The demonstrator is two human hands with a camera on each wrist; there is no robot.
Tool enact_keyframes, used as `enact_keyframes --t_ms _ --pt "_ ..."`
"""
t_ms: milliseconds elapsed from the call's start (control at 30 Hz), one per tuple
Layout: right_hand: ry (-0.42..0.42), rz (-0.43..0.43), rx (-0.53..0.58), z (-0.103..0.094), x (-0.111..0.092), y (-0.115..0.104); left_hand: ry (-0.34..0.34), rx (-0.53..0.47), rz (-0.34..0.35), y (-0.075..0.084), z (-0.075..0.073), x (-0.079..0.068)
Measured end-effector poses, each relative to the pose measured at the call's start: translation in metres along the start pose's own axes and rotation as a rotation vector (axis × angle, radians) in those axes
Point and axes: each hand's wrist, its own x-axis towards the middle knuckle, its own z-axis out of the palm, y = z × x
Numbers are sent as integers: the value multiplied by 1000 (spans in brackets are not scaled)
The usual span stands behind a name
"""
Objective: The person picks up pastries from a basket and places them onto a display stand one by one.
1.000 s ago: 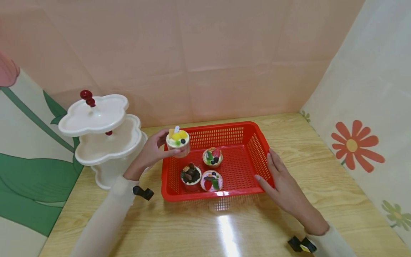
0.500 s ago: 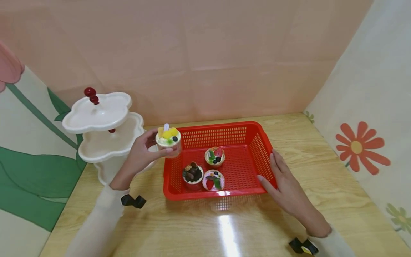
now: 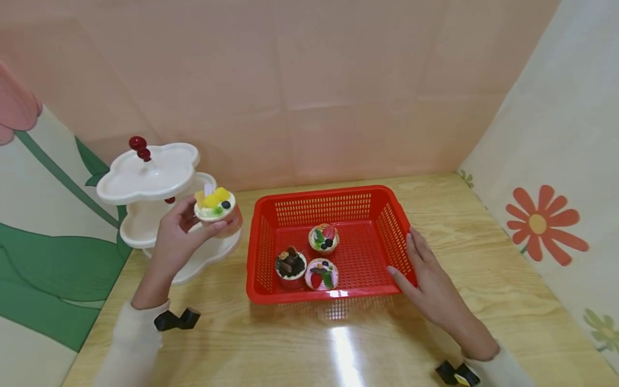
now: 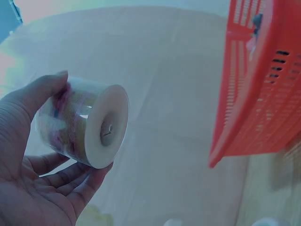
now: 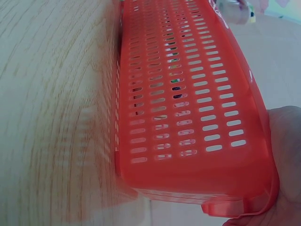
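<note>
My left hand (image 3: 181,231) grips a small clear dessert cup (image 3: 215,207) with cream, yellow fruit and a blueberry on top. In the left wrist view the cup's pale round base (image 4: 107,127) faces the camera, thumb on one side and fingers on the other. In the head view, hand and cup overlap the lower tiers of a white three-tier cake stand (image 3: 150,177) with a red knob. My right hand (image 3: 432,285) holds the right rim of a red plastic basket (image 3: 329,296), thumb over the rim and fingers along the outside.
Inside the basket are a chocolate-topped cup (image 3: 290,264), a pink cream cake with fruit (image 3: 321,275) and a fruit tart (image 3: 323,238). They sit toward its left and middle. A wooden table (image 3: 271,344) bears everything, with a pink backdrop (image 3: 309,107) behind.
My left hand has carried the dessert cup leftward, from over the basket's left rim to the cake stand's front. My right hand stays at the basket's right side.
</note>
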Motion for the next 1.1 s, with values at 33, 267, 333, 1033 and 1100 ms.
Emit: enact_keyframes --t_ms 33,267,333,1033,1100 --pt "-1 1 0 0 0 0 16 15 2 2 -3 -1" --pt "4 -16 0 0 -1 2 80 58 2 10 -25 -6" --pt "7 -26 1 0 -2 3 98 59 -2 11 -31 -7" --pt "7 -50 -13 2 -2 6 313 -107 -64 32 -88 9" --pt "5 -42 -15 1 -2 5 341 -157 -68 31 -94 12"
